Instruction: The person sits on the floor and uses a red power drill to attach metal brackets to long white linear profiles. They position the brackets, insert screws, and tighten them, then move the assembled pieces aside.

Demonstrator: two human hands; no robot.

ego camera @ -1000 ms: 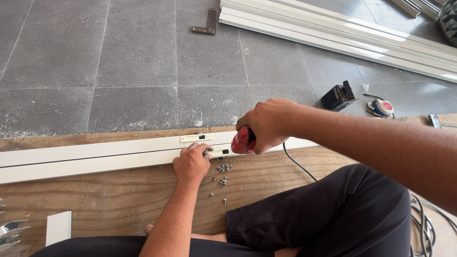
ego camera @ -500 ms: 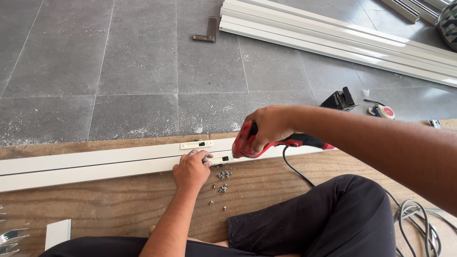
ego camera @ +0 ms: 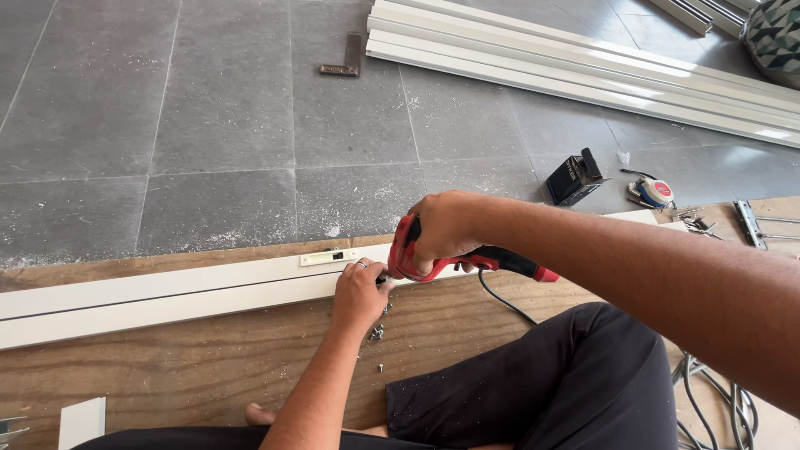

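Seated on a wooden board [ego camera: 167, 367], a person's right hand [ego camera: 446, 229] clenches a red drill [ego camera: 467, 260] against a white frame rail [ego camera: 167, 292] while the left hand [ego camera: 360, 292] pinches a screw steady at its tip.

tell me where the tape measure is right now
In the head view, the tape measure lies on the grey tiled floor at right, just right of the small black box.

Workshop floor — stacked white frame profiles [ego camera: 583, 71], scattered screws [ego camera: 377, 333], sawdust.
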